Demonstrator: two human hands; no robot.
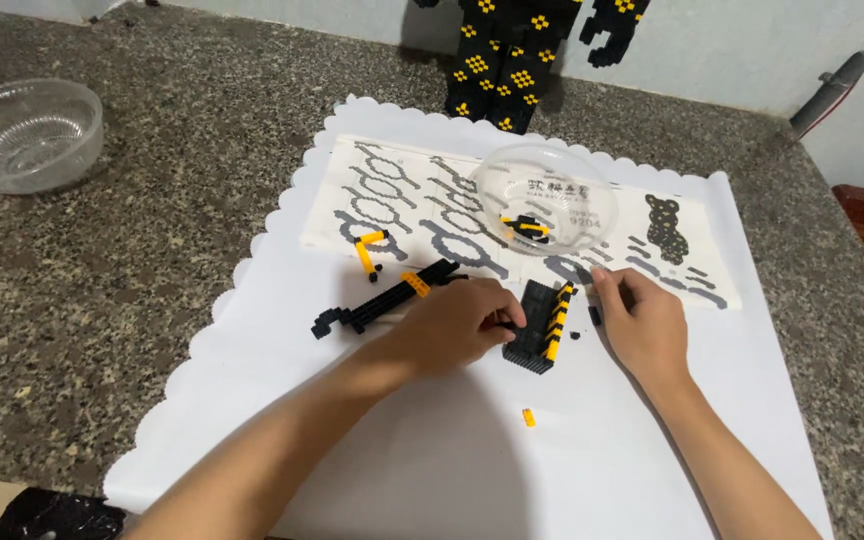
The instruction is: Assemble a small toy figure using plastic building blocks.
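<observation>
His left hand [462, 325] pinches the black-and-yellow brick block [542, 327] while the right hand [642, 325], fingers curled beside it, holds what I cannot tell; a finished black arm piece [384, 300] lies left, loose bricks waiting in the clear bowl [544, 205] beyond.

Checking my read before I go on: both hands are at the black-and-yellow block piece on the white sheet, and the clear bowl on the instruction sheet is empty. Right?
Not quite. The clear bowl on the instruction sheet is not empty: the head view shows a few black and yellow bricks in it. The rest holds: left hand and right hand are at the block piece on the white sheet.
</observation>
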